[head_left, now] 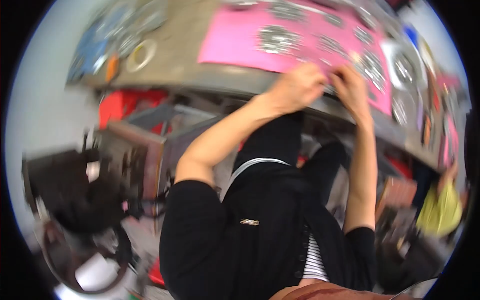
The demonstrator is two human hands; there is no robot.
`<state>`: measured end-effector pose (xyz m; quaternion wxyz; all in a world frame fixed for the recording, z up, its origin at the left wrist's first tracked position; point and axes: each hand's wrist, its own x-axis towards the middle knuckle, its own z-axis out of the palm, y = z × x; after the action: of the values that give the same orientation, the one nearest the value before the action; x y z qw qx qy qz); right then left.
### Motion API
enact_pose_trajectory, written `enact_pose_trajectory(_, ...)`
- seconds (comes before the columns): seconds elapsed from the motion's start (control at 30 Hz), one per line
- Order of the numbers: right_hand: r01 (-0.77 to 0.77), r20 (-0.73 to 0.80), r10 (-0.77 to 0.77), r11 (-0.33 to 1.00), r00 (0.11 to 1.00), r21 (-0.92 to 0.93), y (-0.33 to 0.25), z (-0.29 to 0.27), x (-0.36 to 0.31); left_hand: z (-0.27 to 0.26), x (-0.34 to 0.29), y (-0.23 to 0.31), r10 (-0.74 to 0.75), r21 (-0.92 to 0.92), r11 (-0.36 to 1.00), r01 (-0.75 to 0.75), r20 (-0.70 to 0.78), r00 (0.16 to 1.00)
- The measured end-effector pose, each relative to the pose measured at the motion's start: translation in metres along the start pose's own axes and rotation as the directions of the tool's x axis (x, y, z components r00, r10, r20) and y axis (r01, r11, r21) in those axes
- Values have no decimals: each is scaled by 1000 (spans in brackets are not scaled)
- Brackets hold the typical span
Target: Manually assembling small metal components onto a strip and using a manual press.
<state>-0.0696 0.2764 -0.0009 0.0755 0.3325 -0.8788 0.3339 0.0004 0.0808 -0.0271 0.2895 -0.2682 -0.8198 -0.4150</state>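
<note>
At the front edge of a pink sheet [237, 37], my left hand [300, 89] is closed in a pinch. My right hand [353, 90] is bent in toward it, its fingers also pressed together. Whatever lies between the fingertips is too small and smeared to name. On the sheet beyond my hands are piles of small shiny metal parts [278, 40]. Another metal pile [371, 67] lies just right of my right hand.
The workbench [182, 37] runs across the top. At its left end lie a roll of tape [141, 55], an orange item [113, 67] and clear plastic bags [125, 22]. A white tray [404, 65] with metal parts stands at right. A person in yellow [440, 210] is farther right.
</note>
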Motion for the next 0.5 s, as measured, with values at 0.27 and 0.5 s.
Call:
enact_pose_trajectory(0.27,-54,74,57,998,996,-41,-5,-6,-4,9,-13,13,-86,117,989,89,-30,996)
enact_pose_trajectory(0.5,16,-59,-14,999,998,37,-7,9,2,-10,-7,8,-90,85,993,88,26,996)
